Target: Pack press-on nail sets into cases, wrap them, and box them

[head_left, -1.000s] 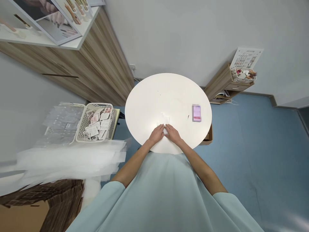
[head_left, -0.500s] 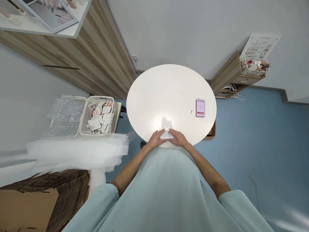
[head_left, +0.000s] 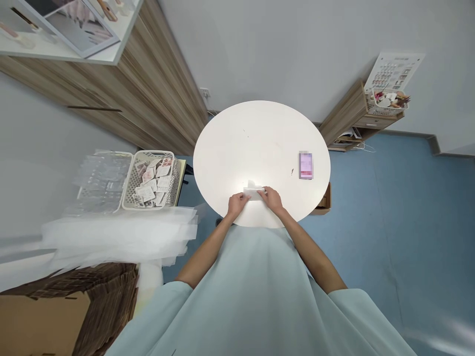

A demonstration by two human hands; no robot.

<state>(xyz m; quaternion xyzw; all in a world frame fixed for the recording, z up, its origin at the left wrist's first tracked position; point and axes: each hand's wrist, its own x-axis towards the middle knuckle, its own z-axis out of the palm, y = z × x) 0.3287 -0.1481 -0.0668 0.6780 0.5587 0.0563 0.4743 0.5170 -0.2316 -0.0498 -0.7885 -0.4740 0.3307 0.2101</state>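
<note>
A small, flat, whitish folded packet (head_left: 254, 193) is held just above the near part of the white oval table (head_left: 222, 143). My left hand (head_left: 237, 203) pinches its left end between thumb and fingers. At the right end my right hand (head_left: 272, 199) grips it the same way, thumb on the near face. A pale flap stands out beyond the packet's far edge. Glare on the tabletop blurs its outline, and I cannot make out its exact kind.
A phone (head_left: 306, 165) lies on the table's right side. To the left stand a white basket (head_left: 128, 193) of small cards and another of clear plastic packs (head_left: 102, 180). Nearer are white sheets (head_left: 122, 235) and flattened cardboard (head_left: 44, 316). A cardboard box (head_left: 326, 202) sits below the table's right edge.
Both hands have moved slightly away from my body, bringing the packet up and forward. Its far part, flat on the table before, is now folded over, and the fingers pinch its ends.
</note>
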